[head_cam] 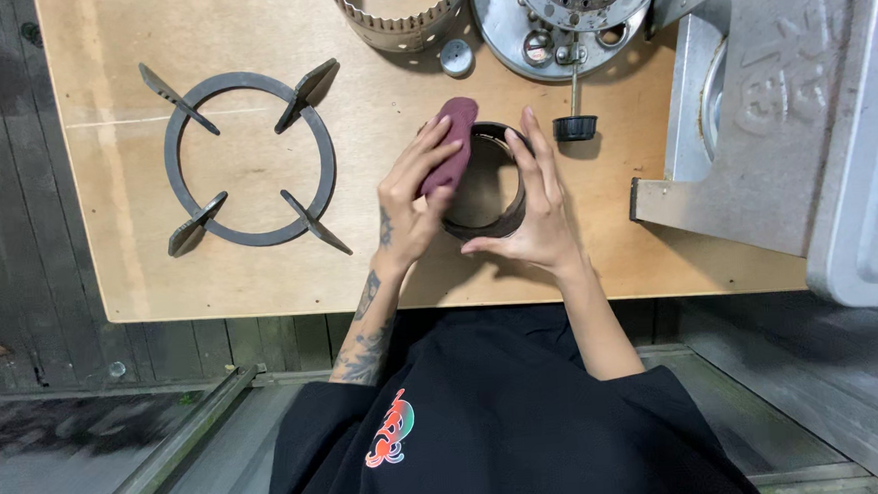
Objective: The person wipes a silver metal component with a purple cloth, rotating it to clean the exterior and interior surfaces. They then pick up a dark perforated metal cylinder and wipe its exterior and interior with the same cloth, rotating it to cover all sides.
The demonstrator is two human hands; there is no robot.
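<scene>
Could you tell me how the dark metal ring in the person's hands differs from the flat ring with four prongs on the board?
The dark metal ring is a tall-walled band; the pronged ring is flat and wider. The first is held by both hands and touched by a maroon pad; the second lies untouched. Both are dark and round.

From my remote view I count two hands: one left hand (pixel 412 203) and one right hand (pixel 537 207). I count one dark metal ring (pixel 503 219), one maroon pad (pixel 451 146), one four-armed pot support (pixel 249 159), one perforated collar (pixel 397 24), one round burner base (pixel 557 20), one black knob (pixel 575 127), one small disc (pixel 456 58), one steel housing (pixel 772 109) and one bench (pixel 116 194).
</scene>
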